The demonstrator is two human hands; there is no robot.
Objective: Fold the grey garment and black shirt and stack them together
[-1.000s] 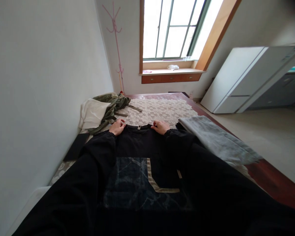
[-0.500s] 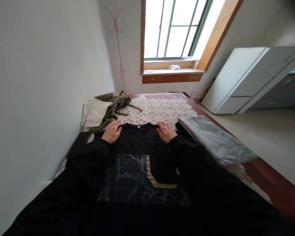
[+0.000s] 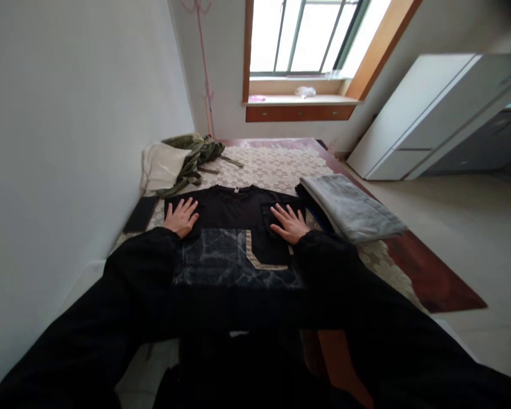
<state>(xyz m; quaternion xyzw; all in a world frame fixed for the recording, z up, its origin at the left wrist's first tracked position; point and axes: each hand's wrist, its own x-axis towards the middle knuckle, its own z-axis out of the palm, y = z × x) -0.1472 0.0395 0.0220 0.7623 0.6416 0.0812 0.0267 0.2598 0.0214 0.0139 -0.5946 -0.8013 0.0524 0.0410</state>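
Note:
A black T-shirt [image 3: 234, 213] lies spread on the table, its neckline toward the window. Its lower front has a dark marbled panel and a beige angular trim. My left hand [image 3: 181, 218] rests flat on the left sleeve area with its fingers spread. On the opposite side, my right hand [image 3: 289, 224] lies open on the shirt near the right sleeve, fingers apart. Neither hand grips the cloth. The shirt's bottom edge merges with the dark clothing below and is hard to make out.
Folded grey cloth [image 3: 351, 207] lies on darker fabric at the right. An olive green garment with straps [image 3: 196, 153] and a white cloth [image 3: 164, 166] are heaped by the left wall. A dark flat object [image 3: 139, 215] sits near my left hand. Lace cloth [image 3: 272, 167] covers the red table [image 3: 434, 278].
Both hands have moved from the shirt's shoulders down toward the sleeves, and their fingers have spread. The view has tilted downward.

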